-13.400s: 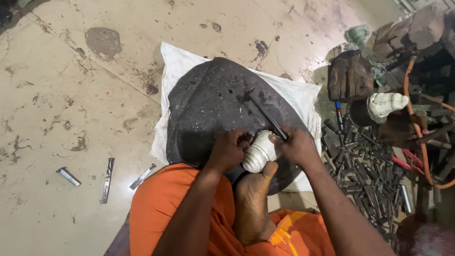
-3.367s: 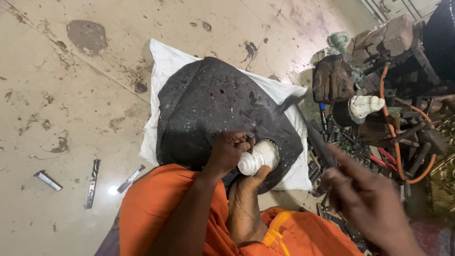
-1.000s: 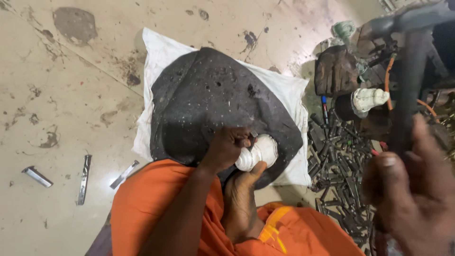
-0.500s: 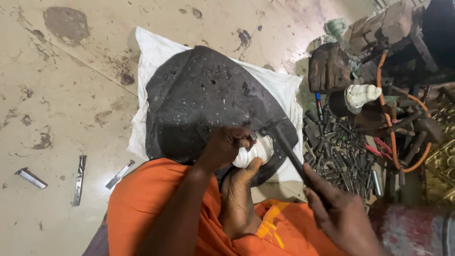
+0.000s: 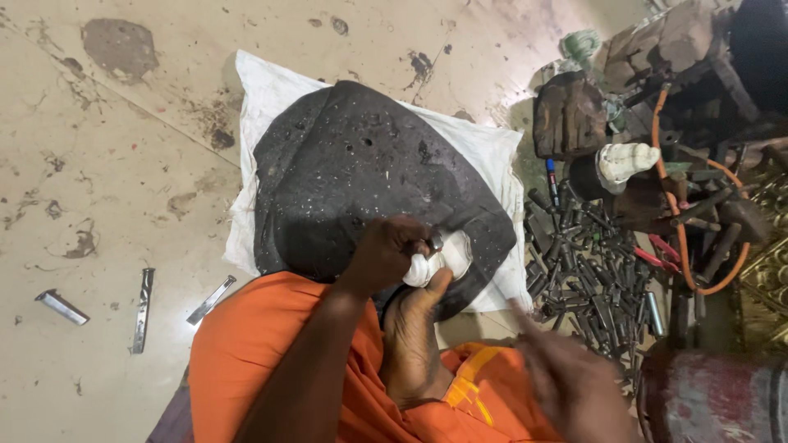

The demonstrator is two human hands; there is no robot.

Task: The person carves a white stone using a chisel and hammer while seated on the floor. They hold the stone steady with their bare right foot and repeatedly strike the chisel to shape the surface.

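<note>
Evidently, left hand (image 5: 386,254) clamped the small white carved shell (image 5: 439,261) against the dark stone slab (image 5: 353,172), steadied by a bare foot (image 5: 414,336); blurred right hand (image 5: 566,385), grip indeterminable.

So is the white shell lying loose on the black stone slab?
No, the left hand and a foot pin the white shell against the slab.

So the slab (image 5: 353,172) sits on a cloth (image 5: 263,90) on the floor (image 5: 98,328), and the small carved piece (image 5: 439,261) is on the slab's near edge, pinned by a foot (image 5: 414,344) from below with the left hand (image 5: 386,254) right on its left side; the right hand (image 5: 566,385) is nearer the camera, off to the right, apart from it. Left of the cloth a few metal strips (image 5: 144,308) lie on the floor; right of it there's a heap of chisels (image 5: 591,279), and behind that heap a shell (image 5: 625,160) among cluttered tools.
</note>
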